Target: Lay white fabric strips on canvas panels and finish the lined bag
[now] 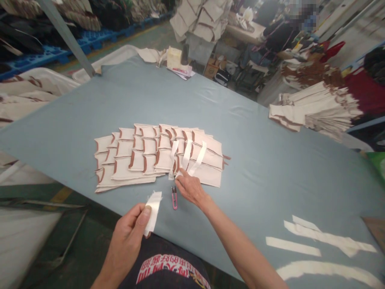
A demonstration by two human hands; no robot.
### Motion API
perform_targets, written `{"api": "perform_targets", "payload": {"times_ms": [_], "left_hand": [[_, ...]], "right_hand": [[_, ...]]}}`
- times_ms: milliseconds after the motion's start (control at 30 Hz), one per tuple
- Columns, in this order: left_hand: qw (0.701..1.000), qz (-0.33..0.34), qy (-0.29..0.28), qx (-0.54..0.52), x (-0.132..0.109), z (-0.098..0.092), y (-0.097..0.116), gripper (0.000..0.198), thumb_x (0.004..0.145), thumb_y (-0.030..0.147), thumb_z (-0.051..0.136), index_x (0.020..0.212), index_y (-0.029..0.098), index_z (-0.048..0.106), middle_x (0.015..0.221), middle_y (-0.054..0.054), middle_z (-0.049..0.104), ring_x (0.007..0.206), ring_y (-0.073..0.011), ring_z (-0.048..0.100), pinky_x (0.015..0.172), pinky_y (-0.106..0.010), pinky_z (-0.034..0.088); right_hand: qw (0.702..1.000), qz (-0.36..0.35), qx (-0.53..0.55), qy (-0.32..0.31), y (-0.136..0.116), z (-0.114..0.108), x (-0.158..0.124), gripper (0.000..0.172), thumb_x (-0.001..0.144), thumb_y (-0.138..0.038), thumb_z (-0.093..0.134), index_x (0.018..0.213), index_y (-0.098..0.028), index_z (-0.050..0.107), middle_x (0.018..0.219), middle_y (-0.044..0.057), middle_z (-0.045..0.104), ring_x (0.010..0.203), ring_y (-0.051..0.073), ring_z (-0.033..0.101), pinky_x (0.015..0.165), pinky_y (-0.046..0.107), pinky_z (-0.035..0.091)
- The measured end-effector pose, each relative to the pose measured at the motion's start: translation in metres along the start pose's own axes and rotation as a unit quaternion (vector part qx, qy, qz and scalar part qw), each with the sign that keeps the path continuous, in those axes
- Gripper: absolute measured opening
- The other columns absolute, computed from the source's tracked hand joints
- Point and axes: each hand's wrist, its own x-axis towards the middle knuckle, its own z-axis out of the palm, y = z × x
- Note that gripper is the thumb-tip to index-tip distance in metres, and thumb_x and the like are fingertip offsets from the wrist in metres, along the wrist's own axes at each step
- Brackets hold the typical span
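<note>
Between the thumb and fingers of my left hand [132, 224] is a short stack of white cloth strips [154, 212] with frayed ends, held up at the table's near edge. My right hand [191, 188] reaches to the lower end of a narrow white strip [187, 155], its fingers closed there. That strip lies with two similar ones across overlapping cream fabric pieces [123, 164] with brown-bound edges. Pink thread snips [174, 198] rest on the table just left of my right hand.
The blue-grey table [246, 160] carries loose white strips [331, 237] at the right and a fanned stack of cream pieces [325, 108] at the far right. A yellowish block [174, 58] stands on the far edge. A metal post [67, 36] rises at the far left corner.
</note>
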Motion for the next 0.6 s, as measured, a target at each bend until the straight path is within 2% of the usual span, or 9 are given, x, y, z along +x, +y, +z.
{"api": "perform_targets", "payload": {"times_ms": [67,167,267,333,433,500,600], "left_hand": [[1.0,-0.008,-0.002,-0.009,0.001,-0.002,-0.002,0.05,0.096,0.061,0.057,0.065,0.021,0.057,0.054,0.004,0.051,0.052,-0.014,0.046,0.052,-0.024,0.038],[0.999,-0.01,0.016,-0.035,0.004,-0.004,-0.004,0.051,0.096,0.06,0.058,0.065,0.02,0.058,0.054,0.004,0.051,0.052,-0.0135,0.046,0.052,-0.023,0.039],[0.998,-0.009,0.016,-0.065,0.007,-0.005,-0.005,0.05,0.095,0.06,0.06,0.067,0.018,0.062,0.054,0.004,0.051,0.051,-0.0126,0.047,0.05,-0.022,0.038],[0.995,-0.031,-0.014,-0.097,0.007,-0.004,-0.003,0.047,0.095,0.058,0.062,0.073,0.016,0.067,0.057,0.002,0.057,0.052,-0.0128,0.048,0.05,-0.022,0.04],[0.985,-0.063,-0.067,-0.148,0.007,-0.001,0.001,0.044,0.096,0.054,0.063,0.081,0.014,0.072,0.063,-0.002,0.066,0.056,-0.0136,0.053,0.052,-0.023,0.043],[0.98,-0.071,-0.085,-0.168,0.007,0.003,0.005,0.044,0.097,0.053,0.063,0.082,0.013,0.074,0.066,-0.003,0.069,0.057,-0.0133,0.052,0.053,-0.023,0.043],[0.975,-0.075,-0.095,-0.186,0.005,0.009,0.013,0.041,0.095,0.051,0.067,0.081,0.014,0.076,0.071,-0.004,0.07,0.06,-0.0133,0.053,0.054,-0.022,0.045]], "right_hand": [[1.0,-0.002,0.012,0.008,-0.003,-0.001,-0.006,0.022,0.107,-0.026,0.056,0.091,-0.021,0.07,0.152,0.012,0.061,0.098,0.022,0.077,0.079,0.033,0.061],[0.998,0.007,0.043,0.038,-0.009,-0.003,-0.022,0.013,0.104,-0.024,0.06,0.097,-0.022,0.071,0.152,0.014,0.062,0.101,0.024,0.078,0.081,0.034,0.062],[0.991,0.019,0.098,0.084,-0.021,-0.009,-0.046,0.012,0.103,-0.024,0.058,0.104,-0.023,0.07,0.141,0.014,0.071,0.078,0.017,0.078,0.075,0.032,0.063],[0.982,0.019,0.144,0.117,-0.033,-0.019,-0.064,0.014,0.104,-0.025,0.055,0.108,-0.022,0.068,0.129,0.013,0.076,0.064,0.013,0.073,0.068,0.029,0.063],[0.968,0.0,0.2,0.154,-0.054,-0.045,-0.086,0.012,0.102,-0.027,0.059,0.11,-0.022,0.065,0.122,0.011,0.077,0.071,0.014,0.074,0.069,0.028,0.063],[0.954,-0.04,0.227,0.19,-0.068,-0.066,-0.094,0.014,0.099,-0.023,0.063,0.112,-0.024,0.065,0.117,0.01,0.078,0.078,0.017,0.075,0.071,0.03,0.063],[0.94,-0.11,0.218,0.239,-0.085,-0.093,-0.098,0.023,0.096,-0.023,0.07,0.117,-0.026,0.064,0.112,0.01,0.08,0.099,0.024,0.078,0.083,0.039,0.065]]}}
